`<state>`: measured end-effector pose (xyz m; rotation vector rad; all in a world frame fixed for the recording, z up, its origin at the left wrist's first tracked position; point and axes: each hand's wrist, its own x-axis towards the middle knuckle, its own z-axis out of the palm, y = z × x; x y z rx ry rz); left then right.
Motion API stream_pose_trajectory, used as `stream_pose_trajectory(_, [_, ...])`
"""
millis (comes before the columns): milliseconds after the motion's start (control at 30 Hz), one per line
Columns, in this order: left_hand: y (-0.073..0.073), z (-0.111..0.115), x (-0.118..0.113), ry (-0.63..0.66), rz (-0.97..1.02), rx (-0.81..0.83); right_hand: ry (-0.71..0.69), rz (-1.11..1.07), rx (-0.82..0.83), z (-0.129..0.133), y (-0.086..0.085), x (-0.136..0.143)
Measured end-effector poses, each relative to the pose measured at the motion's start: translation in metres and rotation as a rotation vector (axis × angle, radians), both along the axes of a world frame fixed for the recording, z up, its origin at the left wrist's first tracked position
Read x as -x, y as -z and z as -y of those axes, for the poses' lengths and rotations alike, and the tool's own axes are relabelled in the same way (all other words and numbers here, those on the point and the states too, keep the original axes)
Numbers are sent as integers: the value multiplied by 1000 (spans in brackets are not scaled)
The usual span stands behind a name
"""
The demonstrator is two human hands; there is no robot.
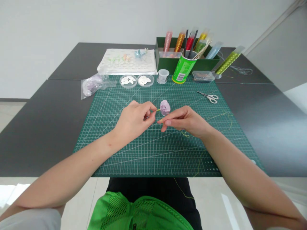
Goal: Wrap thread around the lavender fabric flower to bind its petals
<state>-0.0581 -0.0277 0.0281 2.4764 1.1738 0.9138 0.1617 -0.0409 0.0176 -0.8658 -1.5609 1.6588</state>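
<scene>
Between the thumb and fingers of my left hand (139, 115) is the thin stem of a small lilac artificial flower (165, 107), its head pointing right. My right hand (184, 120) is closed just below and right of the flower, thumb pressed against the fingers. Fine yellow-green thread (185, 133) comes out from under this hand; the exact pinch point is too small to see. More of the thread lies across the green cutting mat (148, 159) and hangs down over my lap.
Scissors (208, 96) lie on the mat's right. Behind are two dishes of white pieces (128, 81), a clear spool (162, 76), a green can (183, 68) with sticks, and a dark green box (160, 60) of thread tubes. A plastic bag (92, 84) rests at left, near white foam sheets (129, 65).
</scene>
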Motion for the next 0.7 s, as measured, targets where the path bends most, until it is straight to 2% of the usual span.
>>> stream_pose_trajectory(167, [0,1,-4,-33,-9,173,7,1,-45,-1,4,2])
stream_pose_trajectory(300, [-1,1,-3,-31,86,242,1,32,-63,0,2,3])
stream_pose_trajectory(367, [-2,0,-2,-51,148,231,-12,53,-26,0,1,3])
stream_pose_trajectory(433, [-2,-1,-1,-83,219,206,-2,53,82,-2,1,2])
stream_pose_trajectory(567, [-2,-3,1,-98,353,187,142,-76,372,-9,5,0])
stream_pose_trajectory(700, [-2,1,0,-52,429,173,386,-216,473,-17,11,-4])
